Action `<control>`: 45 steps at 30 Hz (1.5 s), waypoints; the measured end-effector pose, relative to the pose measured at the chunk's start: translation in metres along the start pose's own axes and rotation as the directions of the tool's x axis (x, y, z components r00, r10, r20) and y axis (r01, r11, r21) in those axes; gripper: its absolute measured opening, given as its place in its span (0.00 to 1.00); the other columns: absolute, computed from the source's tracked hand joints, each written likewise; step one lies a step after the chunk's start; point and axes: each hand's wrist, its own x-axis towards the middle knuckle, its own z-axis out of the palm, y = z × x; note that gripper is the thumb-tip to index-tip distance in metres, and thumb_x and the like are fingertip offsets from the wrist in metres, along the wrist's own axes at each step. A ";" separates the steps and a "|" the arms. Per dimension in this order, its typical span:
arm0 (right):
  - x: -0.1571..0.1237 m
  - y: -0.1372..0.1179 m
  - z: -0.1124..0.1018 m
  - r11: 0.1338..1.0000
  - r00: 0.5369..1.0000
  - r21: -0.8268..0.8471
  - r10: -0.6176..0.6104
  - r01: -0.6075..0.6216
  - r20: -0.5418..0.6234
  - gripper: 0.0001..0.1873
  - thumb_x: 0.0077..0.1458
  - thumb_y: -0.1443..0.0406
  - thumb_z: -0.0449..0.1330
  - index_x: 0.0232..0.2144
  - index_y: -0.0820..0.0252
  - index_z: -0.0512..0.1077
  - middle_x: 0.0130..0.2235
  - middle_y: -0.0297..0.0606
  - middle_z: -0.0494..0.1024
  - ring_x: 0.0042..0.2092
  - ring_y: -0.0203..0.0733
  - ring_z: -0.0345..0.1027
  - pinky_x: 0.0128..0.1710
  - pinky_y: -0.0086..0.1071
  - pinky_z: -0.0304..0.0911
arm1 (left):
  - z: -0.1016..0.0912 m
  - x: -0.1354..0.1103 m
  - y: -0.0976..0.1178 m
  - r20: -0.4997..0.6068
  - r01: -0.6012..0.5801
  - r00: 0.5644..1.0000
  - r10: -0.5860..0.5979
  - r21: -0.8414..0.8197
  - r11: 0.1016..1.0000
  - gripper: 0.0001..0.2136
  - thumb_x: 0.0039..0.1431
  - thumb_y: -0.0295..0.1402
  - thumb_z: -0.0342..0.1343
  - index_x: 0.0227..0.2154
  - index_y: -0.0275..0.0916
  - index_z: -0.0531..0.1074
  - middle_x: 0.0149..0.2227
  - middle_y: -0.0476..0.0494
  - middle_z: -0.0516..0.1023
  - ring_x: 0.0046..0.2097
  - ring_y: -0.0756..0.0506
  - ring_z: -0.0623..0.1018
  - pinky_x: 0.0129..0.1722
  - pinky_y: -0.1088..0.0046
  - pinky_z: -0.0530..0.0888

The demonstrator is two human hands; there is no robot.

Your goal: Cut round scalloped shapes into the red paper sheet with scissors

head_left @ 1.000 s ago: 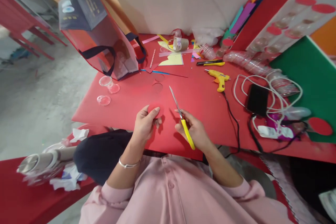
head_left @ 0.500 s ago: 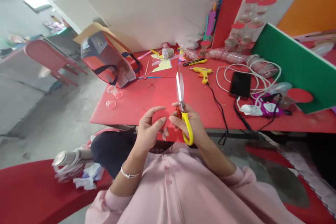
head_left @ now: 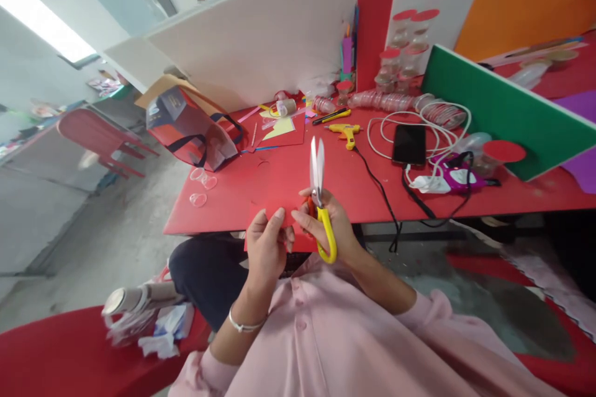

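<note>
A white partition (head_left: 261, 37) stands behind a red table (head_left: 223, 198), with grey concrete floor (head_left: 125, 217) to its left. A green board (head_left: 484, 105) leans upright on the right. At the far left of the tabletop sits a navy-and-red bag (head_left: 181, 118), flap raised, its contents hidden. Beside the partition, clear jars (head_left: 410, 46) with red lids stand stacked; something brownish shows inside, too unclear to name. Before them a row of clear plastic cups (head_left: 384, 101) lies nested on its side. Near the table's front edge, the left hand (head_left: 267, 242) is raised with its thumb bent over curled fingers, and the right hand (head_left: 338, 229) faces it, thumb reaching inward. The right grasps scissors (head_left: 317, 180) by their handles, blades upward and slightly parted. The left pinches a small red piece (head_left: 287, 206) between the two hands; whether the right thumb touches it, I cannot tell.
</note>
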 end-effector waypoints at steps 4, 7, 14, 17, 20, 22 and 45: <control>-0.017 0.013 -0.004 0.993 0.992 -0.117 0.035 -0.021 0.121 0.31 0.66 0.47 0.73 0.61 0.52 0.71 0.37 0.29 0.71 0.35 0.38 0.68 0.38 0.33 0.68 | -0.008 0.002 0.008 -0.143 -0.022 0.990 0.022 0.000 1.000 0.22 0.47 0.45 0.81 0.29 0.41 0.72 0.18 0.59 0.69 0.17 0.54 0.70 0.16 0.82 0.60; -0.028 0.018 -0.011 0.976 0.980 -0.216 0.054 -0.011 0.192 0.35 0.69 0.43 0.69 0.67 0.54 0.70 0.42 0.35 0.75 0.40 0.42 0.72 0.43 0.36 0.71 | -0.009 0.003 0.012 -0.186 -0.030 0.982 0.028 -0.008 1.000 0.21 0.45 0.43 0.81 0.30 0.41 0.74 0.22 0.56 0.76 0.20 0.54 0.73 0.20 0.80 0.66; -0.038 0.018 -0.018 0.980 0.967 -0.197 0.076 -0.027 0.245 0.43 0.72 0.35 0.60 0.70 0.60 0.71 0.40 0.35 0.76 0.32 0.38 0.69 0.35 0.33 0.66 | -0.005 0.004 0.004 -0.144 -0.152 0.977 0.155 0.033 0.988 0.14 0.49 0.40 0.78 0.31 0.40 0.80 0.28 0.52 0.81 0.29 0.52 0.77 0.34 0.77 0.77; -0.038 0.011 -0.016 0.980 0.955 -0.189 0.110 -0.059 0.275 0.45 0.72 0.32 0.57 0.69 0.61 0.73 0.36 0.35 0.76 0.32 0.40 0.70 0.34 0.33 0.67 | -0.005 0.004 0.002 -0.143 -0.140 0.979 0.147 0.060 0.988 0.12 0.51 0.39 0.77 0.30 0.41 0.80 0.28 0.52 0.81 0.30 0.51 0.77 0.34 0.76 0.76; -0.037 0.007 -0.014 0.978 0.955 -0.197 0.123 -0.070 0.268 0.48 0.69 0.29 0.58 0.67 0.63 0.74 0.33 0.33 0.73 0.30 0.39 0.68 0.32 0.32 0.64 | -0.006 0.005 0.002 -0.143 -0.122 0.981 0.131 0.067 0.990 0.11 0.51 0.38 0.76 0.30 0.41 0.80 0.28 0.52 0.81 0.30 0.51 0.77 0.35 0.75 0.76; -0.037 0.007 -0.014 0.976 0.957 -0.207 0.126 -0.072 0.263 0.49 0.68 0.28 0.58 0.67 0.63 0.74 0.33 0.31 0.72 0.30 0.38 0.66 0.31 0.32 0.63 | -0.006 0.005 0.002 -0.144 -0.115 0.982 0.123 0.064 0.991 0.11 0.50 0.38 0.76 0.29 0.41 0.79 0.28 0.52 0.81 0.30 0.51 0.77 0.35 0.75 0.76; -0.037 0.008 -0.018 0.950 0.959 -0.310 0.112 -0.027 0.260 0.46 0.70 0.30 0.58 0.63 0.64 0.78 0.29 0.29 0.66 0.29 0.38 0.58 0.28 0.31 0.55 | -0.010 0.003 0.006 -0.082 -0.071 0.994 0.076 0.064 0.995 0.11 0.51 0.38 0.76 0.32 0.42 0.81 0.31 0.49 0.84 0.32 0.48 0.81 0.37 0.72 0.79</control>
